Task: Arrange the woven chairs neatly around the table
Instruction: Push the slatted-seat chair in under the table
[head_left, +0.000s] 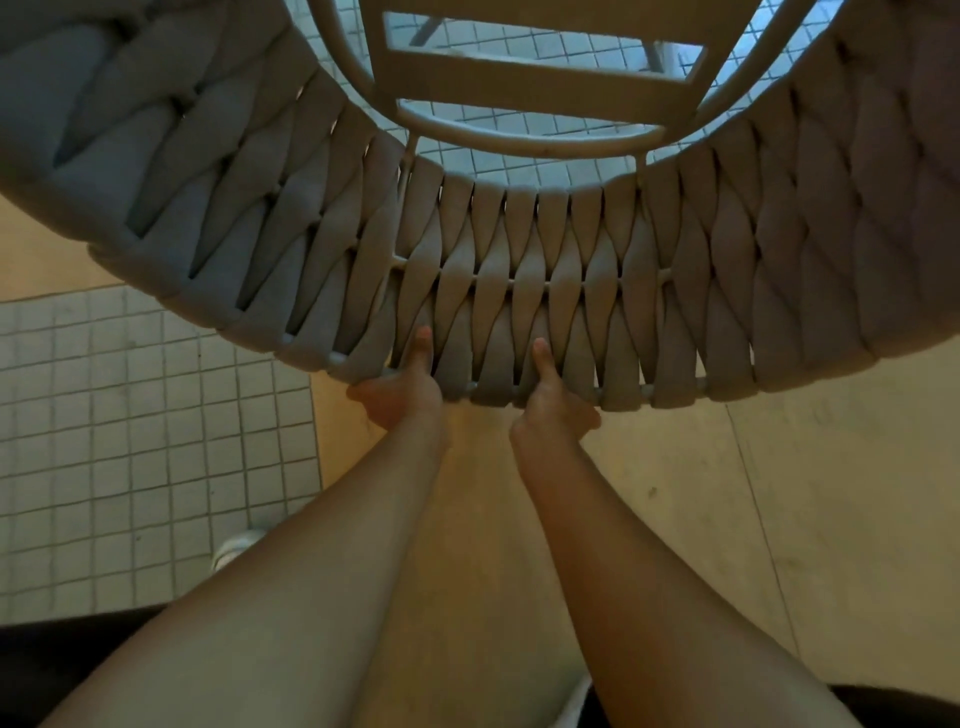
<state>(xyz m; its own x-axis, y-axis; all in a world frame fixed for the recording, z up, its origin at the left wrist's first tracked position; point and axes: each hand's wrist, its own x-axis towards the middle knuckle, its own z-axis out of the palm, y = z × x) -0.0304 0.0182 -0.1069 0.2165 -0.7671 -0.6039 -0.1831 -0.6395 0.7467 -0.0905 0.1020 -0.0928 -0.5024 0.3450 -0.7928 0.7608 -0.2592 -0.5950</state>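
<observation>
I had both hands on the woven chair (519, 270), which filled the upper half of my view, its curved back of grey woven straps sweeping from nine o'clock through twelve to three. My left hand (402, 387) was clenched on the near rim of the backrest, thumb lying up against the straps, fingers hidden beneath the rail; my right hand (556, 400) gripped the same rim just beside it at the centre of the frame, thumb up in the same manner. Beyond the back, at twelve o'clock, I could see the chair's seat frame (530, 78), an open pale framework with crossbars and no cushion in it, the floor showing straight through the gaps. The floor itself was in two kinds: small pale square tiles (130, 415) at eight o'clock and again under the seat, and smooth tan slabs (779, 493) from four o'clock across to the middle. A pale shoe (234, 551) showed at seven o'clock on the tiles. I could not make out any table.
</observation>
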